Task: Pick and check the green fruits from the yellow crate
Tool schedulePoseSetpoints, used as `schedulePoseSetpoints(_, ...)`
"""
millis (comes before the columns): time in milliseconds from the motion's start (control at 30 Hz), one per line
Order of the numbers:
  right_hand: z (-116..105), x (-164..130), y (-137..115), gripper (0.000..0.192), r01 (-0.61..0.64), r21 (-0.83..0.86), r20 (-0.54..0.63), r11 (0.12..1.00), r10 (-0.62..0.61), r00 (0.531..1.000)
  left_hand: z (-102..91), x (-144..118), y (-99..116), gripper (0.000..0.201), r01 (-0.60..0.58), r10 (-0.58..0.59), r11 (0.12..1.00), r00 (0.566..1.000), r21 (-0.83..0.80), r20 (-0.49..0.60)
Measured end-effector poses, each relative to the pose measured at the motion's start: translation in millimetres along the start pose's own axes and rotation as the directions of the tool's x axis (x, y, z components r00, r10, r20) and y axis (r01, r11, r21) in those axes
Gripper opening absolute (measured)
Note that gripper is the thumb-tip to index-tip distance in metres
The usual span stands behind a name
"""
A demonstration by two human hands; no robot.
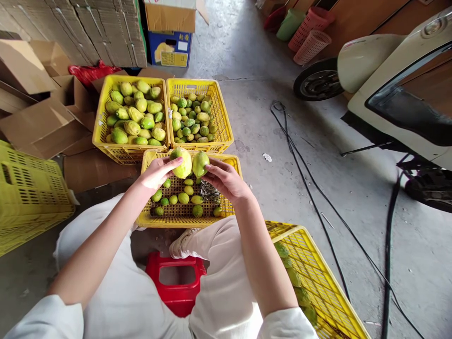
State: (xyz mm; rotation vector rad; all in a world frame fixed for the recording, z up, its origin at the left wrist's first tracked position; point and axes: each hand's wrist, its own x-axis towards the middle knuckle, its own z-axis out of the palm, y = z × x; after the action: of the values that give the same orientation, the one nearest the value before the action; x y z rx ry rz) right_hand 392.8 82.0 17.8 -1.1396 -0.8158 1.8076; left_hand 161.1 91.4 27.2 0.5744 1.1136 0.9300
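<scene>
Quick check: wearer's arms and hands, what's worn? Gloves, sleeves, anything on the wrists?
No gloves: left hand and right hand are bare. No watch or bands on the wrists. Forearms are bare; short white sleeves show at the bottom edge.

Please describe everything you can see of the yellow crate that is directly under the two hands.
The near crate is yellow plastic with perforated lattice walls and floor, rectangular, open on top, standing flat on the concrete floor. It holds only a sparse single layer of small green fruits, so much of its floor shows. Its far rim meets two fuller yellow crates. The left hand and right hand each hold one larger fruit above it.
</scene>
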Motion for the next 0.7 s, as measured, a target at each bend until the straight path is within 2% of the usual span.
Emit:
schedulePoseSetpoints(167,-0.4,4.4,3.9,0.065,-0.025,0.009,-0.067,1.0,0.026,0.997,0.8,-1.1,-1.4,0.031,0.002,-0.001,1.0,0.999,0.025,-0.039)
schedulePoseSetpoints(300,-0.7,5.6,3.9,0.065,-0.011,-0.018,-0.089,1.0,0.01,0.996,2.3,-1.5,-1.5,0.015,0.066,-0.065,0.998,0.995,0.012,-0.072)
schedulePoseSetpoints(433,-2.5,4.7,2.9,0.068,0.005,-0.032,-0.102,0.999,-0.008,0.995,1.7,-1.5,-1.8,0.012,0.057,-0.057,0.998,0.997,0.002,-0.05)
schedulePoseSetpoints(567,-0.1,3.8,2.7,0.073,0.022,-0.01,-0.137,1.0,-0.023,0.99,-0.4,1.0,-3.8,0.033,0.021,-0.022,0.999,0.999,0.039,0.027)
schedulePoseSetpoints(700,4.6,3.0,1.8,0.07,-0.009,0.001,-0.127,1.0,0.009,0.992,-1.6,1.9,-2.3,0.041,-0.017,0.016,0.999,1.0,0.049,0.019)
